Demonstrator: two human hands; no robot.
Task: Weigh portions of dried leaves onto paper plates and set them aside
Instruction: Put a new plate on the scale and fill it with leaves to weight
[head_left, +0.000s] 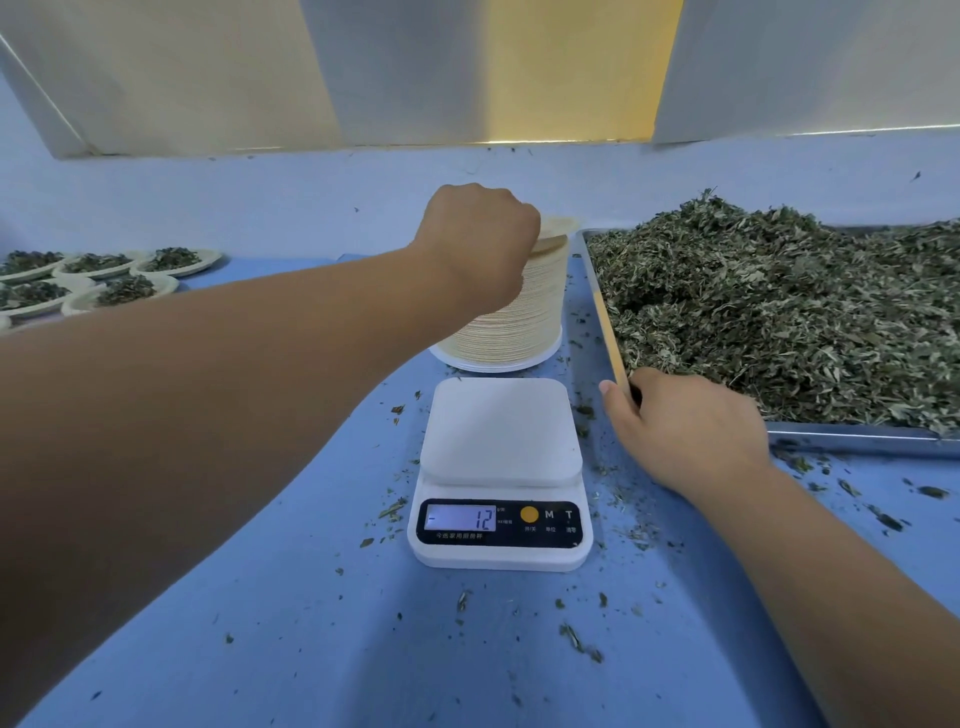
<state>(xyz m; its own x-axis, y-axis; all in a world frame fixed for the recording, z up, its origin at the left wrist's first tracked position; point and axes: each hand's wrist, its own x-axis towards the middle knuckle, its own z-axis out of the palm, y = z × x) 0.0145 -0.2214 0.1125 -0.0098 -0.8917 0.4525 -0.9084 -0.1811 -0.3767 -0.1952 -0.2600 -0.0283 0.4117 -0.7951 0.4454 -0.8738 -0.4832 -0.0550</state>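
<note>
Left hand (478, 244) grips the top paper plate (560, 226), right hand (685, 431) the tray rim (857, 437): between them the scale (501, 431) is bare, filled plates (130, 288) lie left, many leaves (779, 312) remain.

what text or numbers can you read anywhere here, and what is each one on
"- 12": on the lit display of the white kitchen scale, with the minus sign at the display's left edge.
"M": on the scale's black panel, right of the yellow button.
"T": on the same panel, right of the M.
Small Chinese print under the display and under the three buttons: too small to read reliably.
Nothing else shows text.
</note>
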